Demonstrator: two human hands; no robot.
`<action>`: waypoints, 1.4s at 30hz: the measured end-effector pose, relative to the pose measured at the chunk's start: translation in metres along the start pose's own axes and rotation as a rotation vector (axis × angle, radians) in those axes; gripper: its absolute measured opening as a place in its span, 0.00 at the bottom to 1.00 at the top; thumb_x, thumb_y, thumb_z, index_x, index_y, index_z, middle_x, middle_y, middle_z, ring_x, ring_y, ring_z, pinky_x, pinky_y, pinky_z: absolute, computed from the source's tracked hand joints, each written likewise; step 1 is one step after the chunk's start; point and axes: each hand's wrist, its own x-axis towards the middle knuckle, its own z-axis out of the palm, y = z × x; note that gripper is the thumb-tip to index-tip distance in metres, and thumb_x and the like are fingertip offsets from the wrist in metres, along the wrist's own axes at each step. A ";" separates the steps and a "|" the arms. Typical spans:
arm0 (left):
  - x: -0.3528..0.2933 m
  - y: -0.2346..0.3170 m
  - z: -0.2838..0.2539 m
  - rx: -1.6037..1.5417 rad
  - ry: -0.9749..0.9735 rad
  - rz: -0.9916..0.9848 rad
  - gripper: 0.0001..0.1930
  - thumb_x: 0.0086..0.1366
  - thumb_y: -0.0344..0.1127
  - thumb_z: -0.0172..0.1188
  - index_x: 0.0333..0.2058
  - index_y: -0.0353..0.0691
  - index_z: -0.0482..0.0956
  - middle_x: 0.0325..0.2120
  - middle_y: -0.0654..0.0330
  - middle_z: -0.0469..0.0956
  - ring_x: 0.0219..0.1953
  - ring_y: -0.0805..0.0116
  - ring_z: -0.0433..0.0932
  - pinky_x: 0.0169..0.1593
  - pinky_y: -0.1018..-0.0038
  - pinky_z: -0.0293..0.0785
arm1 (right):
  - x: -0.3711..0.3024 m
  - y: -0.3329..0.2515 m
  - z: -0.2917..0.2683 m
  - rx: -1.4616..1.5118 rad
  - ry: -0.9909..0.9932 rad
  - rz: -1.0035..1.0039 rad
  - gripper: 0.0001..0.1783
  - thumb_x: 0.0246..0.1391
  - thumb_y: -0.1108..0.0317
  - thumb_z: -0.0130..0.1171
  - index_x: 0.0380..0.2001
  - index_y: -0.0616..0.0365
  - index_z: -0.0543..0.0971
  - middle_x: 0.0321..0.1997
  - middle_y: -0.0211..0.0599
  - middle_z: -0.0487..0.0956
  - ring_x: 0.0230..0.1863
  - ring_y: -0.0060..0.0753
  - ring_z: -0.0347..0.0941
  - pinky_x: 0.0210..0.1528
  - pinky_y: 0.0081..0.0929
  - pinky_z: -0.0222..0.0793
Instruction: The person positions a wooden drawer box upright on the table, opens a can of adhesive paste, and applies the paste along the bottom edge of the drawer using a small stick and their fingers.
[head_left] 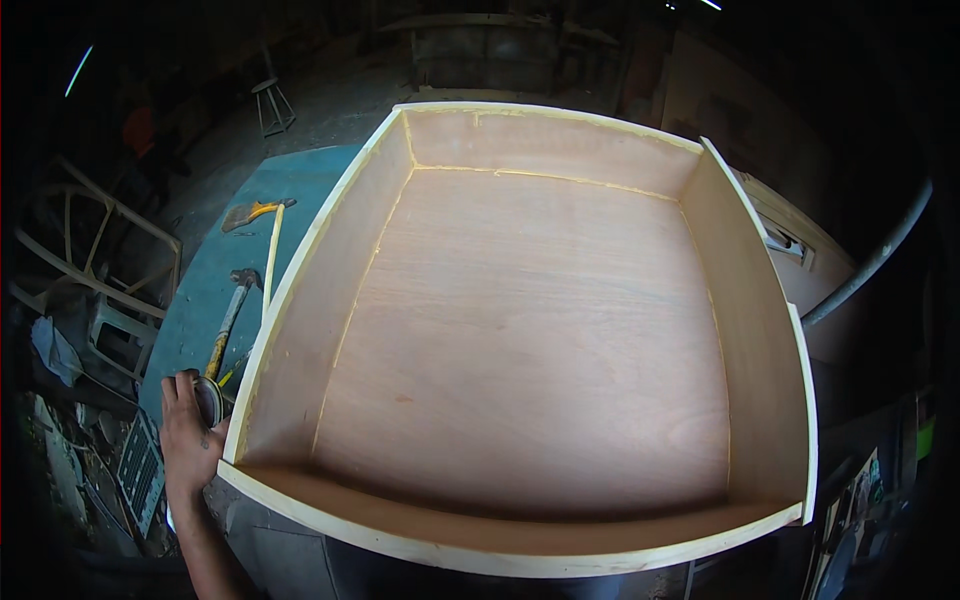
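Pale wooden box (540, 340) looks joined, yellow-lined seams (490, 172) in, rest unclear; L hand (190, 445) grips round metal tin (208, 402) by nr-L corner (231, 462), R hand's fingers can't tell.

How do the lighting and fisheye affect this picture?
Head view: the open wooden box is bright, with a dark band along its near wall; head view: the stool and background sink into gloom, corners nearly black; head view: the box's edges bow, likely from the lens; head view: the left hand looks reasonably sharp.
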 end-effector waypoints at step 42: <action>0.077 -0.021 0.034 -0.151 -0.091 0.063 0.59 0.52 0.56 0.80 0.76 0.38 0.59 0.68 0.34 0.65 0.71 0.32 0.64 0.73 0.52 0.65 | -0.329 -0.270 -0.264 -0.503 1.430 -0.511 0.15 0.61 0.74 0.68 0.49 0.66 0.80 0.47 0.52 0.82 0.50 0.55 0.79 0.57 0.41 0.73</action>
